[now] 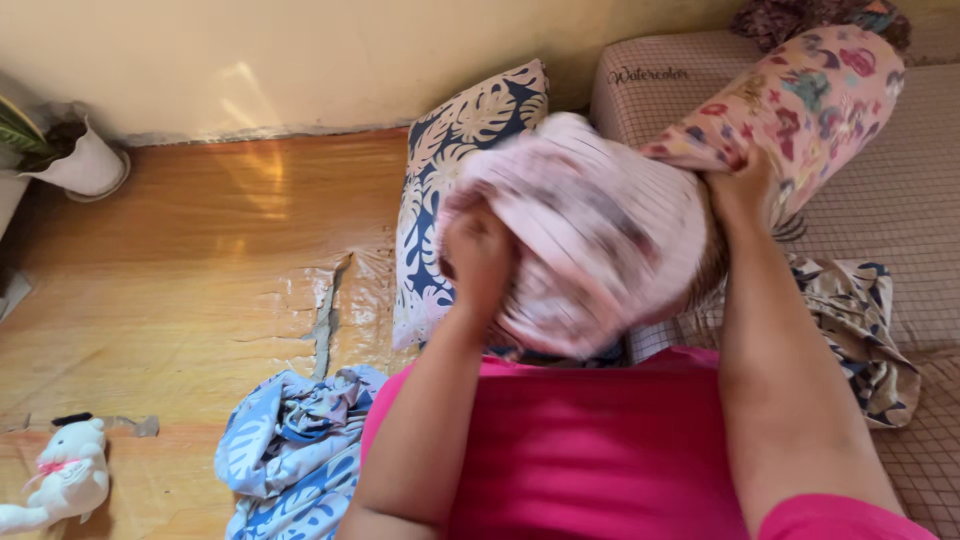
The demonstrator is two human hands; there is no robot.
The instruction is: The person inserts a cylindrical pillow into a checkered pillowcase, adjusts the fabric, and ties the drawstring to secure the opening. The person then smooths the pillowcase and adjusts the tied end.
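On the mattress (pixel 900 200), both hands' fingers (pixel 478 250) grip the pillowcase (pixel 590 230) sheathing a floral bolster (pixel 800 95).

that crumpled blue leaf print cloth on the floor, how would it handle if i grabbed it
The blue leaf-print cloth lies in loose folds, so it probably hangs floppy and unfurls when lifted. It looks thin, likely light for its bulk. Pushed along the wooden floor, it would probably bunch rather than roll.

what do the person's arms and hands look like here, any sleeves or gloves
Both hands, left and right, are bare: no gloves, and no rings or watch visible. The forearms are uncovered. A bright pink short sleeve shows at the right upper arm, matching the pink top.
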